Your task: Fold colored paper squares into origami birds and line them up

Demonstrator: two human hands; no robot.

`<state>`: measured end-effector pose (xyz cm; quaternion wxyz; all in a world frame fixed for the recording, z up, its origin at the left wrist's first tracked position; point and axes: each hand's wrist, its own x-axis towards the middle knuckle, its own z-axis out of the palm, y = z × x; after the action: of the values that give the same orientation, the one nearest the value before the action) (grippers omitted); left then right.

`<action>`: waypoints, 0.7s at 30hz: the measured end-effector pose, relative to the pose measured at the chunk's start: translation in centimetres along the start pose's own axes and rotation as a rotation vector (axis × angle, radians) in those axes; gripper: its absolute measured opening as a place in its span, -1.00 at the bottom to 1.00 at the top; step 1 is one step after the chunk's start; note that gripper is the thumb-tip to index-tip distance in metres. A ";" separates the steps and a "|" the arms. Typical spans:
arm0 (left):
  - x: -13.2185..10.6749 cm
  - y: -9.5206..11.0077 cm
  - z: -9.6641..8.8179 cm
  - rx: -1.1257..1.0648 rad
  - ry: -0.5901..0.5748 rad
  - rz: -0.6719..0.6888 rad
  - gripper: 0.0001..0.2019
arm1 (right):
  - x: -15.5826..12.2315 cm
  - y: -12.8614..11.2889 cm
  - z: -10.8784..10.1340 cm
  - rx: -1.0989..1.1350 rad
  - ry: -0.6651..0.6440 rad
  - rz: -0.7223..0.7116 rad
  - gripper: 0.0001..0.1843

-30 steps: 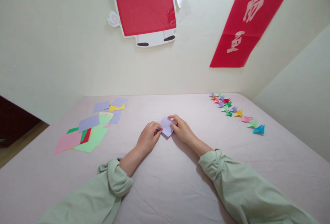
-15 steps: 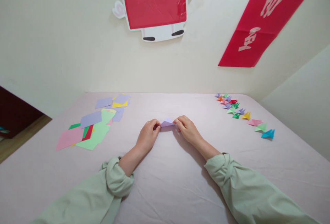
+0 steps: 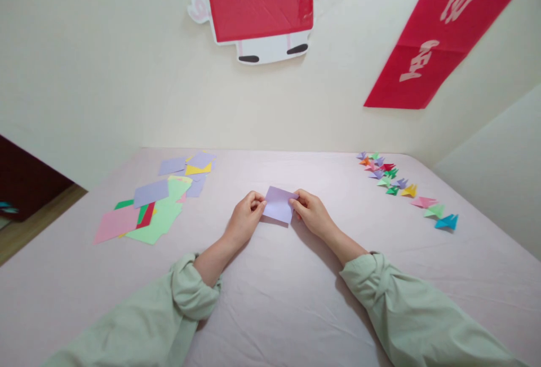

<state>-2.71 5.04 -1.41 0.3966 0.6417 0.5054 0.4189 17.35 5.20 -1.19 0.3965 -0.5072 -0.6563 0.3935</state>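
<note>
A small lilac paper square (image 3: 279,204) is held just above the pale pink sheet (image 3: 270,299) between both my hands. My left hand (image 3: 245,221) pinches its left edge with curled fingers. My right hand (image 3: 311,213) pinches its right edge the same way. The paper shows as a flat, slightly tilted square. Both my arms wear light green sleeves pushed up at the wrist.
A loose pile of coloured paper sheets (image 3: 152,206) lies at the left, pink, green, lilac, yellow and red. A row of several small folded paper figures (image 3: 406,189) runs along the right. Behind stands a cream wall with a red cartoon cutout (image 3: 260,9) and a red banner (image 3: 439,40).
The lilac paper went from a partly folded shape to a thin folded triangle, and now shows opened out as a flat square between my hands. The camera view shifted slightly.
</note>
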 end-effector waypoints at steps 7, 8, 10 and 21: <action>-0.2 0.5 0.3 -0.089 -0.039 0.032 -0.77 | 0.1 0.5 0.2 0.112 0.025 0.006 -0.69; -0.2 0.5 0.4 -0.088 -0.064 0.061 -0.74 | 0.2 0.6 0.2 0.112 0.022 0.008 -0.63; -0.3 0.5 0.4 -0.036 -0.117 0.121 -0.63 | 0.3 0.8 0.1 0.105 0.018 0.008 -0.57; -0.6 -0.2 0.2 0.309 -0.091 0.187 -0.72 | -0.1 0.3 -0.3 -0.084 0.029 -0.003 -0.68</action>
<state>-2.66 4.46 -1.72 0.2752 0.7575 0.4832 0.3419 17.76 5.19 -1.38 0.3849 -0.5281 -0.6671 0.3576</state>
